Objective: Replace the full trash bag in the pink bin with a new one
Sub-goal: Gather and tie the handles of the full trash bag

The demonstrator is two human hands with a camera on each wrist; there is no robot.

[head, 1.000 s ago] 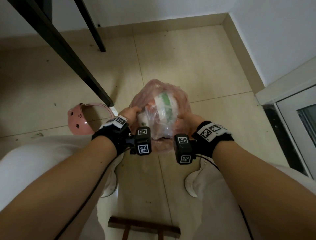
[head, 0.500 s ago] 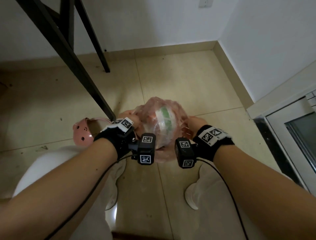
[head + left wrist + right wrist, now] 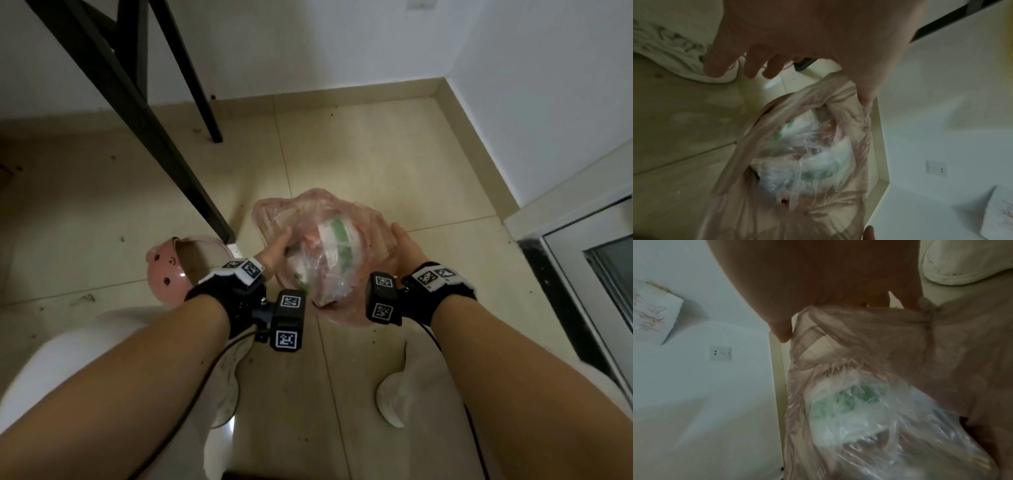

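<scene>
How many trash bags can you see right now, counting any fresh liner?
1. The translucent pink plastic trash bag, full of wrappers, is held over the floor between the left hand and right hand. No fresh liner shows; the pink bin is partly hidden.

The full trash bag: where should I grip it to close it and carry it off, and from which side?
Grip the full trash bag by its loose upper rim, coming from above on both sides. The left hand and right hand already hold opposite edges of the open mouth. The thin film bunches easily there, while the bulging body below, packed with wrappers, would probably slip or tear.
</scene>
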